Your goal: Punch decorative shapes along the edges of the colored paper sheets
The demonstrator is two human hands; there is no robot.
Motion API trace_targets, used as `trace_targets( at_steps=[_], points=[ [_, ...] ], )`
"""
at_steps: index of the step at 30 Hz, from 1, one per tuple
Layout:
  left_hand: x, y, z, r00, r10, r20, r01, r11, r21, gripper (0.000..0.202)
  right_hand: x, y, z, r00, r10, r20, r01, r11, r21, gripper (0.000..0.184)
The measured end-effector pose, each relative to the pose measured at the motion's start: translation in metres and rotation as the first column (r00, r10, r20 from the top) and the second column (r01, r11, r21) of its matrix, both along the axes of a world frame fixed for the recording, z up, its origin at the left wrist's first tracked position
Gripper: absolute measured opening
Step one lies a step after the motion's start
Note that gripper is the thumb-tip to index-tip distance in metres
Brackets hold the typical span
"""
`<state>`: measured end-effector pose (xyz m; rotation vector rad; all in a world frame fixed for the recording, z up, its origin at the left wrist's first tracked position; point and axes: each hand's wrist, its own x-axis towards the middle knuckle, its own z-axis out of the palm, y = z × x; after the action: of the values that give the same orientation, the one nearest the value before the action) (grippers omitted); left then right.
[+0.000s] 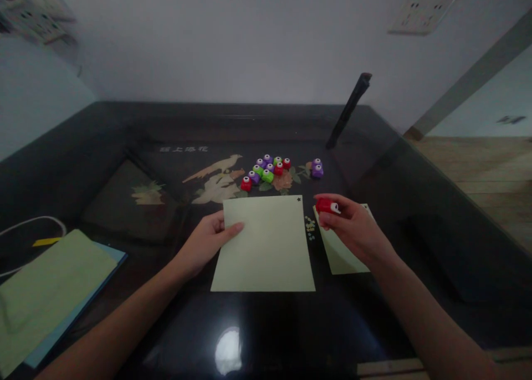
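Note:
My left hand grips the left edge of a pale green sheet of paper, thumb on top and fingers beneath. A small star-shaped hole shows in the sheet's top right corner. My right hand is closed around a red craft hole punch with a white part at its end, held apart from the sheet. Under that hand lies a second pale green sheet, partly covered. Between the two sheets are several tiny paper cut-outs.
Several red, green and purple punches cluster behind the sheet, with two purple ones to their right. More paper lies at the left beside a white cable. A black stick-like object stands at the back right.

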<state>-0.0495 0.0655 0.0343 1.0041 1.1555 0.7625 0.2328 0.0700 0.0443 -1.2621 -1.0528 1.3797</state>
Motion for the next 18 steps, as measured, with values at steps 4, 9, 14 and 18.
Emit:
trace_targets(
  at_steps=[4, 9, 14, 18],
  points=[
    [0.0053, -0.0071, 0.0004, 1.000, 0.007, 0.005, -0.007, 0.999, -0.034, 0.044, 0.0003, -0.0079, -0.0066, 0.989, 0.065, -0.134, -0.078, 0.992, -0.098, 0.039],
    [0.0036, -0.0092, 0.0005, 0.997, -0.018, -0.072, 0.015, 0.999, -0.047, 0.042, 0.0024, -0.0069, -0.0092, 0.978, 0.119, -0.173, -0.142, 0.982, -0.125, 0.045],
    [0.0000, -0.0071, -0.0029, 0.988, -0.032, -0.149, 0.029, 0.999, -0.023, 0.043, 0.0042, -0.0077, -0.0044, 0.979, 0.083, -0.188, -0.111, 0.983, -0.144, 0.043],
    [-0.0010, -0.0070, -0.0028, 0.977, -0.025, -0.211, 0.027, 1.000, 0.004, 0.043, 0.0034, -0.0085, -0.0047, 0.979, 0.066, -0.194, -0.099, 0.981, -0.165, 0.042]
  ],
)
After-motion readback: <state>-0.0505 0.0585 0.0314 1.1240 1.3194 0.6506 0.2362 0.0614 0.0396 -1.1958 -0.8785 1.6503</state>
